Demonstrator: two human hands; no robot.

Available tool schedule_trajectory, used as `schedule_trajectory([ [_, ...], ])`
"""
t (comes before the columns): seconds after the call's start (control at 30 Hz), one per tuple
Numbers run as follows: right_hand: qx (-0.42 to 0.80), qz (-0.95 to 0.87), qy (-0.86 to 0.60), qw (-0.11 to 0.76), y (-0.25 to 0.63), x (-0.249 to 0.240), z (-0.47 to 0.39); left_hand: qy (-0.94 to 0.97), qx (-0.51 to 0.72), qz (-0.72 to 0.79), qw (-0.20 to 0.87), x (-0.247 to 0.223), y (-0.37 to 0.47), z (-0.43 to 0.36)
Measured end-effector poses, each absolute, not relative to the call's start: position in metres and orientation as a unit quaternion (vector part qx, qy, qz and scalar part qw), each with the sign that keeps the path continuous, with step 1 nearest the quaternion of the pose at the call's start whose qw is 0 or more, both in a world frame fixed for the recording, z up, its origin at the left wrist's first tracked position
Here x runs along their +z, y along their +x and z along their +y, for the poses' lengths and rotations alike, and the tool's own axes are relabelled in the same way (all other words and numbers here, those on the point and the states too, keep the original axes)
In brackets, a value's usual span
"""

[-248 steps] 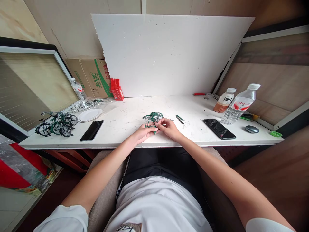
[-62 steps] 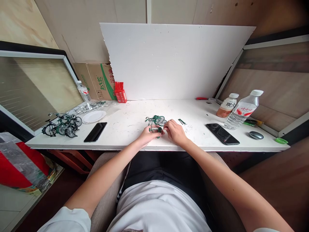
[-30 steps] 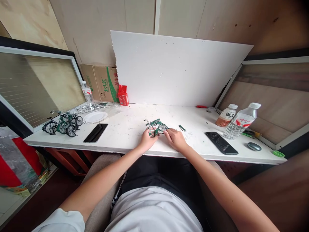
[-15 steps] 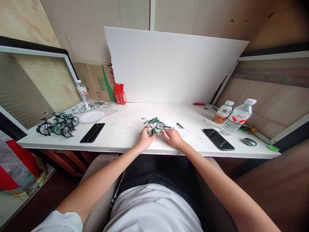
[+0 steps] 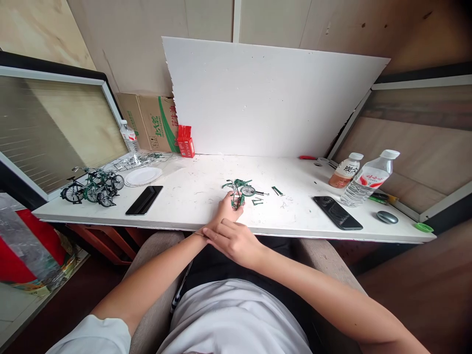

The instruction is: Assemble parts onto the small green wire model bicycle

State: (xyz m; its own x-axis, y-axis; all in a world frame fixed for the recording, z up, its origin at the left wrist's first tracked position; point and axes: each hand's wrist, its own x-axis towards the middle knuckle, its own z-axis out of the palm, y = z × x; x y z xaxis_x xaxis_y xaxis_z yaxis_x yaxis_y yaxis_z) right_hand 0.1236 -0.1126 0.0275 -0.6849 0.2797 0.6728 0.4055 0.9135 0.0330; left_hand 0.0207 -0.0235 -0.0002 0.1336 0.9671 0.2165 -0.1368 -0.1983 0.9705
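Observation:
My left hand [image 5: 228,210], near the table's front edge, is closed round a small green and black model bicycle frame [image 5: 236,197] with thin handlebars. Its lower part is hidden by the fingers. My right hand [image 5: 232,239] lies across my left wrist, its fingers bent and pressed together there. A thin pale strand shows at the fingertips; I cannot make out what it is. Just beyond the held frame lie a spoked wheel [image 5: 248,191] and other green parts. Small loose parts [image 5: 257,201] are to their right, and a short green strip [image 5: 277,191] lies farther right.
Several assembled model bicycles [image 5: 94,187] stand at the left, near a white plate [image 5: 143,176] and a phone [image 5: 144,200]. At the right are a dark phone [image 5: 338,212], two bottles [image 5: 370,177] and a mouse [image 5: 387,217]. A white board [image 5: 273,98] leans at the back.
My right hand has left the bicycle parts and moved back and left onto my left wrist. My left hand still holds the frame. Small loose parts now show on the table.

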Motion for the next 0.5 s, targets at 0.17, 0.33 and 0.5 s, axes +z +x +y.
schedule_trajectory([
  [0.17,-0.085,-0.922,-0.182,0.332,0.115,0.022,-0.127,0.635,0.521,0.406,0.4,0.002,0.026,-0.03],
  [0.33,-0.112,-0.929,-0.169,0.308,0.104,0.027,-0.14,0.657,0.515,0.401,0.378,0.007,0.027,-0.034],
  [0.5,-0.104,-0.929,-0.171,0.313,0.101,0.022,-0.139,0.632,0.523,0.391,0.418,0.005,0.026,-0.031],
])
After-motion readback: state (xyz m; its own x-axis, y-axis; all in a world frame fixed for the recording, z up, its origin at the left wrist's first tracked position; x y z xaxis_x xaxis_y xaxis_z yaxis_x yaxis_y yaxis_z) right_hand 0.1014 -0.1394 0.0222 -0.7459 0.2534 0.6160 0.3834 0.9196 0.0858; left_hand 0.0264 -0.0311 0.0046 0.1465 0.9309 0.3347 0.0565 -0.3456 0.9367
